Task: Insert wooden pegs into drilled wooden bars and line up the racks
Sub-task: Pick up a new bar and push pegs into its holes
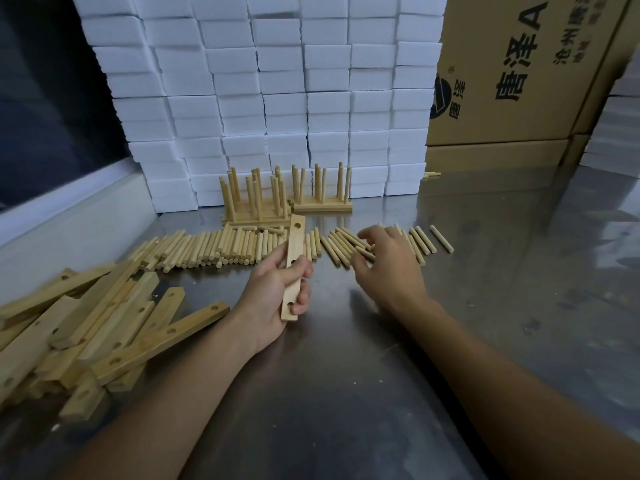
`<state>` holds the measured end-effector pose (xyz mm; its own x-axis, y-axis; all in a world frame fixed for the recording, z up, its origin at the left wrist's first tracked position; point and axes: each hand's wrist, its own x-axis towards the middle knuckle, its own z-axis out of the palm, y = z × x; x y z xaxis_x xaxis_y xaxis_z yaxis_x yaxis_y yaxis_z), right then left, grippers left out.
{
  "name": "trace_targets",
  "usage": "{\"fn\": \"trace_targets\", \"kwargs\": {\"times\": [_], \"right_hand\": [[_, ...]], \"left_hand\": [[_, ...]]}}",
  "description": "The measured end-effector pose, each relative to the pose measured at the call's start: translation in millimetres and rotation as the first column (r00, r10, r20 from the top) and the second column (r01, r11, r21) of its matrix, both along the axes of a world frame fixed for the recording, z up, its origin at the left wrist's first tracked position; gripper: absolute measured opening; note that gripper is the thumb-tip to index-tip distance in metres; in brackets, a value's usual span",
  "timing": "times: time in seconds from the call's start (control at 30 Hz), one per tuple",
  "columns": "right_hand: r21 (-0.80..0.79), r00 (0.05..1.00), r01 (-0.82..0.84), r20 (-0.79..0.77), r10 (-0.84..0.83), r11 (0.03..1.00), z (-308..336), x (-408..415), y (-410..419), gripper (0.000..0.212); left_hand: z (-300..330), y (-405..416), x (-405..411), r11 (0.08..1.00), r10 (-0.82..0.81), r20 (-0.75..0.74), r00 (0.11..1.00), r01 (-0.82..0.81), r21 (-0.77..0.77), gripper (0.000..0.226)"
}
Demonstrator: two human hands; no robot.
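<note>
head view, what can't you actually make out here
- Right hand: its fingertips lie among the loose pegs; a pinch cannot be told.
- Held bar: left hand covers its middle.
- Bar pile: cut off by the left edge.
- Finished racks: overlapping, count unclear.

Bench (pixel 485 306): reflective metal top. White blocks (pixel 277 98): stacked in tall columns along the bench's far edge, wall-like. Carton (pixel 512 81): brown cardboard, black printed characters and a round logo, far right beside the blocks. Window (pixel 45 116): dark pane, upper left, pale sill below.
</note>
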<state>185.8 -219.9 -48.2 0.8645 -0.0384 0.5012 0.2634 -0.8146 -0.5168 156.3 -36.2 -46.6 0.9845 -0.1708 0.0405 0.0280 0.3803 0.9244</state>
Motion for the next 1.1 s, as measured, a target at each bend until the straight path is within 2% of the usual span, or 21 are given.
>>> {"fn": "trace_targets", "kwargs": {"times": [0.1,0.17,0.3,0.43,0.5,0.67,0.87,0.93,1.0,1.03,1.1], "right_hand": [[-0.070,0.994,0.022,-0.108,-0.030,0.997,-2,3,-5,0.043],[-0.127,0.986,0.035,-0.155,-0.055,0.991,-3,5,-4,0.041],[-0.106,0.986,0.128,-0.093,-0.138,0.986,-4,7,-6,0.031],[-0.185,0.962,0.247,-0.072,-0.264,0.951,-3,7,-12,0.029],[-0.167,0.958,0.243,-0.110,-0.263,0.955,-2,7,-16,0.023],[-0.117,0.971,0.175,-0.146,-0.191,0.978,2,8,-20,0.026],[-0.106,0.954,0.156,-0.240,-0.178,0.982,1,14,-19,0.009],[0.024,0.965,0.126,-0.237,-0.117,0.992,2,15,-16,0.014],[0.346,0.972,0.052,-0.232,0.032,0.937,4,12,-10,0.015],[0.522,0.967,0.019,-0.227,0.117,0.853,6,9,-7,0.018],[0.808,0.933,-0.024,-0.193,0.303,0.588,10,3,-1,0.021]], "left_hand": [[1,0,0,1.000,-0.019,0.006,1.000,0.019,0.011,0.035],[2,0,-1,1.000,-0.018,0.004,1.000,0.018,0.018,0.037],[3,1,-2,0.999,-0.026,0.003,1.000,0.025,0.020,0.038],[3,1,-2,0.999,-0.033,0.007,0.999,0.033,0.023,0.037],[3,1,-2,0.999,-0.031,0.009,0.999,0.031,0.021,0.036],[3,0,-4,1.000,0.002,0.008,1.000,-0.003,0.008,0.034],[5,-2,-4,0.996,0.047,-0.066,0.997,-0.052,-0.077,0.032],[6,0,-4,0.990,0.031,-0.104,0.994,-0.044,-0.134,0.034],[7,2,-4,0.982,0.013,-0.121,0.993,-0.035,-0.184,0.036],[7,3,-5,0.980,0.011,-0.121,0.993,-0.035,-0.195,0.036],[8,4,-5,0.980,0.022,-0.130,0.991,-0.047,-0.194,0.036]]}}
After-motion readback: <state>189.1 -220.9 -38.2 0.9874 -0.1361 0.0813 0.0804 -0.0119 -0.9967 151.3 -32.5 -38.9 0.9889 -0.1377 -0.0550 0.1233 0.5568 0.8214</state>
